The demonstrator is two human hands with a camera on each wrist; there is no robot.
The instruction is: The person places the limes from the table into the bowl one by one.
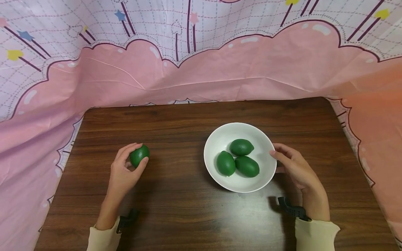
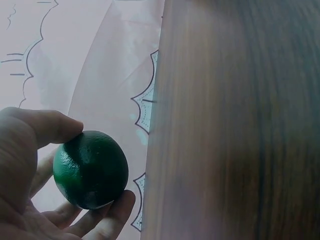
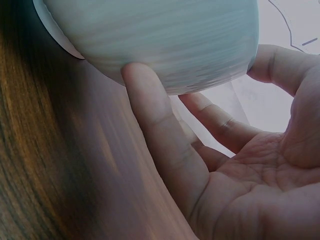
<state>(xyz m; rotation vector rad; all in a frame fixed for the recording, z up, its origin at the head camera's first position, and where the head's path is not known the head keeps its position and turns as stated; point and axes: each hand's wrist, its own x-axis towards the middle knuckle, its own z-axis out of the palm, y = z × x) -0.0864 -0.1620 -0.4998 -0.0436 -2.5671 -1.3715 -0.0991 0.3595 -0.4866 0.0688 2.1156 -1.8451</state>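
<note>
Pinched between the thumb and fingers of my left hand (image 1: 124, 170) is a green lime (image 1: 139, 156), over the left part of the table. In the left wrist view the lime (image 2: 91, 170) shows round and glossy, with fingertips on both sides. At the right, my right hand (image 1: 299, 170) grips a white bowl (image 1: 216, 141), thumb at the rim and fingers against the outer wall. The right wrist view shows the fingertips spread along the underside of the bowl (image 3: 175, 40). Inside it lie three limes (image 1: 247, 166), grouped close together.
A dark brown wooden table (image 1: 176, 209) lies under both hands. Behind it and along its sides hangs a pink and white patterned cloth (image 1: 201, 76). Each wrist wears a black strap (image 1: 293, 209), next to a cream sleeve (image 1: 315, 235).
</note>
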